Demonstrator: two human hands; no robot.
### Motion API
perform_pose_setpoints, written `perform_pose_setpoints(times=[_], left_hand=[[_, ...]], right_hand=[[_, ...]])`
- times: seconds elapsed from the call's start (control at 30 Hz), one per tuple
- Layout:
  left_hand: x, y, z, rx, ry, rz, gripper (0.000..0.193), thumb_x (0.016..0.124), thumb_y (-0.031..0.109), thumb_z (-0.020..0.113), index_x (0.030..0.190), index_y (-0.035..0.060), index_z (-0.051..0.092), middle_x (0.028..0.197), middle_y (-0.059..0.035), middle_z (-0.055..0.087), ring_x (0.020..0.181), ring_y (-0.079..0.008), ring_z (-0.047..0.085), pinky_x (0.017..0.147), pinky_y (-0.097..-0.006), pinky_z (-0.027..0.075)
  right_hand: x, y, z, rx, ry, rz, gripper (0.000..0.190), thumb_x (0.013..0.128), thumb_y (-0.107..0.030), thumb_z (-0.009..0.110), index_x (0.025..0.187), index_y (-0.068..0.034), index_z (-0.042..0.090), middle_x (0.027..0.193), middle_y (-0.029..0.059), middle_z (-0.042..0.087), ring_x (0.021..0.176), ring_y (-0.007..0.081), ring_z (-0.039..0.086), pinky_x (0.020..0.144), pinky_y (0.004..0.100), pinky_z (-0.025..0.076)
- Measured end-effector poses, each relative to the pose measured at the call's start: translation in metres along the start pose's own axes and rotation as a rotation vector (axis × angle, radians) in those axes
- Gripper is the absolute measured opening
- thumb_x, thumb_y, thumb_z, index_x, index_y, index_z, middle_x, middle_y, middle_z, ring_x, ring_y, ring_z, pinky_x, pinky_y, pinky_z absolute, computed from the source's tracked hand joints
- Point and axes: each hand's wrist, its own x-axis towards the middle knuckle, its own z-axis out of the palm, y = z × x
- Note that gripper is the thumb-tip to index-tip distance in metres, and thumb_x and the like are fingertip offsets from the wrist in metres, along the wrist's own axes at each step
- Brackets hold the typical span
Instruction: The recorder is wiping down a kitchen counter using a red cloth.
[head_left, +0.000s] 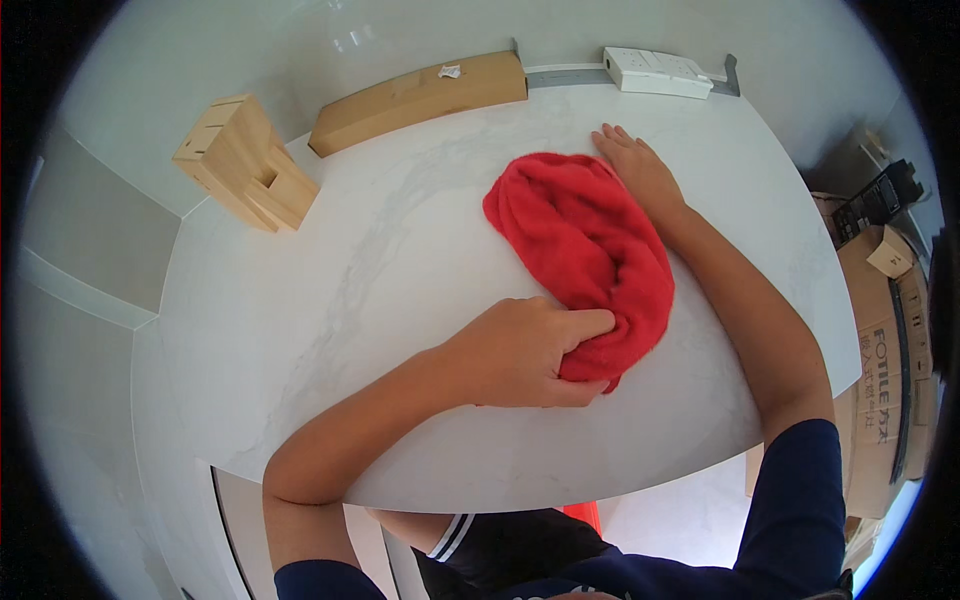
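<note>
A red cloth (585, 247), bunched into a long oval, lies on the white marbled countertop (300, 337) right of the middle. My left hand (532, 352) grips its near end, the thumb and fingers pinching the fabric; some fingertips are hidden. Flat on the counter beside the cloth's far right edge rests my right hand (641, 169), fingers stretched away from me. Nothing shows in its grasp, though the palm is hidden.
A wooden knife block (247, 165) stands at the back left. Along the back wall lie a long cardboard box (420, 97) and a white socket strip (660, 73) by a grey metal rail (570, 79). Right of the counter are large cardboard cartons (877, 375) and a black device (874, 202).
</note>
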Motion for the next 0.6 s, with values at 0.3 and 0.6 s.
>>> perform_pose_setpoints(times=[0.3,0.6], left_hand=[[-0.022,-0.137,-0.045,-0.005,0.825,-0.349,0.039,0.083,0.027,0.067,0.111,-0.0002,0.061,0.097,-0.0204,0.069,0.088,-0.0313,0.067,0.081,-0.0374,0.050],[-0.010,-0.113,-0.033,0.036,0.943,-0.491,0.048,0.081,0.030,0.067,0.115,-0.0019,0.055,0.104,-0.0230,0.067,0.097,-0.0348,0.066,0.084,-0.0417,0.050]], right_hand=[[-0.001,-0.005,-0.001,-0.018,0.034,0.034,0.045,0.097,-0.029,0.046,0.128,0.003,0.053,0.140,0.0235,0.048,0.136,0.0328,0.041,0.111,0.0448,0.034],[-0.001,-0.004,0.000,-0.033,0.062,0.048,0.042,0.095,-0.026,0.045,0.124,0.002,0.055,0.138,0.0229,0.050,0.133,0.0321,0.044,0.110,0.0445,0.035]])
